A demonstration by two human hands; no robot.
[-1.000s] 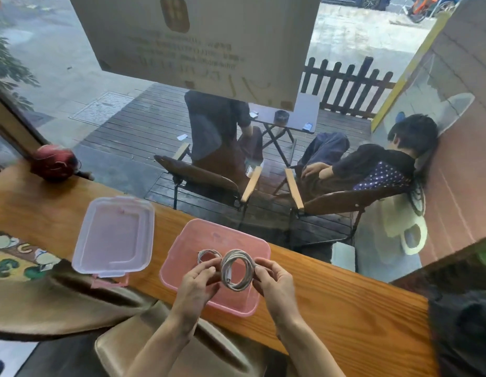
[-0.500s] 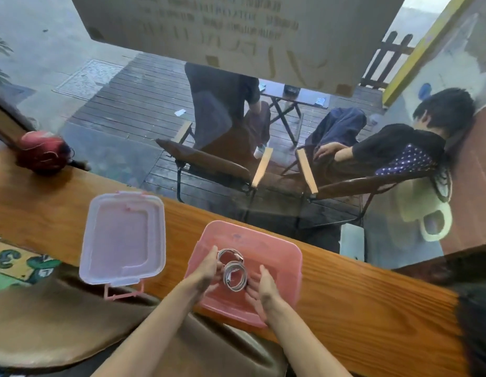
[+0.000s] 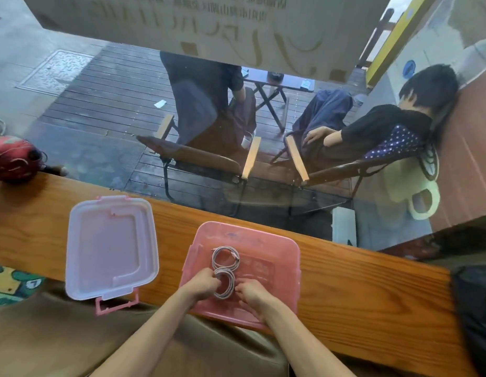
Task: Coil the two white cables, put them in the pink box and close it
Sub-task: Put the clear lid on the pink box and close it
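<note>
— Cables in yet?
— Both sit in my pink box. My left hand and right hand pinch the near coil; the far coil lies just behind. Lid is off

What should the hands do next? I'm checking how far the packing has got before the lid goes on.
Probably let go of the near coil and lift both hands out. Both coils, the far coil included, already lie inside the pink box, while the left hand and right hand grip the near one. The lid lies on the counter to the left.
</note>
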